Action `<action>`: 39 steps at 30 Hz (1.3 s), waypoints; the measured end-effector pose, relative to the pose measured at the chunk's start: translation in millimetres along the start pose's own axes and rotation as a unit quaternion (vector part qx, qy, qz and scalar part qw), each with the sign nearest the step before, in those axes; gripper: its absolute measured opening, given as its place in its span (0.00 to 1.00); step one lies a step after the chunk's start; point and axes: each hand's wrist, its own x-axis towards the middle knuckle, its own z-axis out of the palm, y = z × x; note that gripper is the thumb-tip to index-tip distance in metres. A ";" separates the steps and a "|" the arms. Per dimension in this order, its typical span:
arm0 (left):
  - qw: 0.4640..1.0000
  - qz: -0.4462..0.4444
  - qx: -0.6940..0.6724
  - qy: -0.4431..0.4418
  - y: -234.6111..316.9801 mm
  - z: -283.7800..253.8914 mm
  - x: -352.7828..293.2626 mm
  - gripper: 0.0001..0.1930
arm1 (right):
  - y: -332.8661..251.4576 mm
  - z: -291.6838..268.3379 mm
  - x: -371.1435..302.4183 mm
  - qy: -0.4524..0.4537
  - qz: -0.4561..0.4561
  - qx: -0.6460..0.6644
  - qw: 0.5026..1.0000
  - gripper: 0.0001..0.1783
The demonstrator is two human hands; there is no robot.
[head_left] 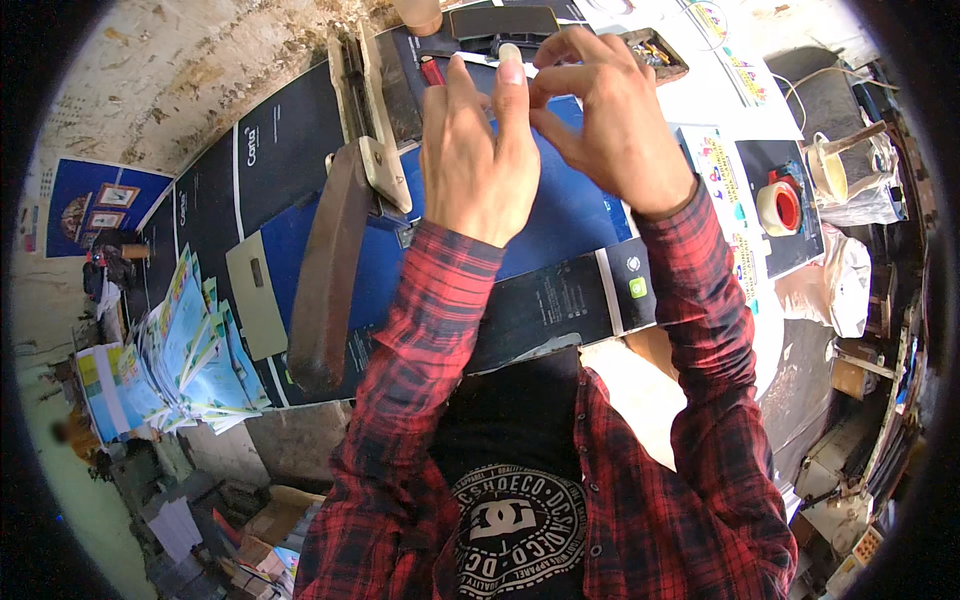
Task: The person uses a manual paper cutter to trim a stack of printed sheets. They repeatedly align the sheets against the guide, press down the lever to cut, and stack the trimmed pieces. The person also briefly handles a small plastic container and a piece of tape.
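Observation:
My left hand [480, 160] is raised over a blue board [560, 225], its fingers stretched and its thumb pointing up; the thumb's tip looks pale. Close beside it, my right hand [615, 120] has curved, spread fingers, with thumb and forefinger near the left thumb. I make out nothing held in either hand. Just beyond the left fingertips lies a red-handled tool [432, 70], partly hidden. A dark, flat-topped object [503, 22] sits behind the fingers. Left of my left forearm, a long brown lever [335, 260] joins a worn metal bar [355, 80], like a paper cutter.
A small tray of bits [655, 55] stands past my right hand. At right are a red-cored tape roll [780, 207] and a pale cup [828, 170] with a wooden handle across it. Colourful printed sheets [195, 350] are piled at the left edge. A stained wall [180, 90] rises behind.

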 end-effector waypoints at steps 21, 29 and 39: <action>0.951 -0.131 -0.280 -0.011 -82.9 29.0 -8.6 0.09 | 50.6 14.0 31.2 -0.113 0.071 0.247 0.960 0.10; 0.994 -0.062 -0.093 0.014 -102.8 35.1 -8.6 0.09 | 77.8 68.7 14.5 -0.063 0.026 0.251 0.966 0.11; 0.998 -0.041 0.034 0.043 -128.5 51.8 -12.5 0.11 | 80.2 104.6 1.0 -0.055 0.070 0.205 0.975 0.16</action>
